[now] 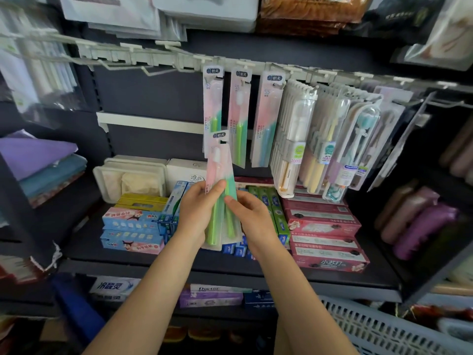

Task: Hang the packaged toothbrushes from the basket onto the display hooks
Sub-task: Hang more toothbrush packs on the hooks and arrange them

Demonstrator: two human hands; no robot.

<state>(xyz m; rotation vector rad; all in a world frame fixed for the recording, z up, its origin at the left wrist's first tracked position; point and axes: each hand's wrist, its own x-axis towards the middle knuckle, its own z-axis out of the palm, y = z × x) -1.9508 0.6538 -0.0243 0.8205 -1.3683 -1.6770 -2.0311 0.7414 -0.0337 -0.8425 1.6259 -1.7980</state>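
The slatted basket (384, 326) sits nearest the camera, at the lower right, below the front edge of the shelf (179, 262). Its contents are not visible.

Above the shelf, both forearms reach forward and both hands meet on the held toothbrush packs (220, 201). The left hand (197, 211) grips the packs from the left, with its thumb curled across their front. The right hand (252, 216) pinches the right edge of the same packs, thumb on the front face. The packs stand nearly upright, card header at the top, with green handles showing through the clear fronts. How many packs are in the bundle cannot be told.

On the shelf, behind the hands, lie stacked toothpaste boxes (325, 234) in pink, blue and green.

Further back, above the shelf, runs the hook rail (256, 66). Three matching hung toothbrush packs (239, 119) hang from hooks directly above the held packs. The header of the held packs lies below the rail, overlapping the lower part of the leftmost hung pack. To the right on the rail hang denser rows of cased toothbrushes (330, 139). The hooks to the left carry no toothbrushes.
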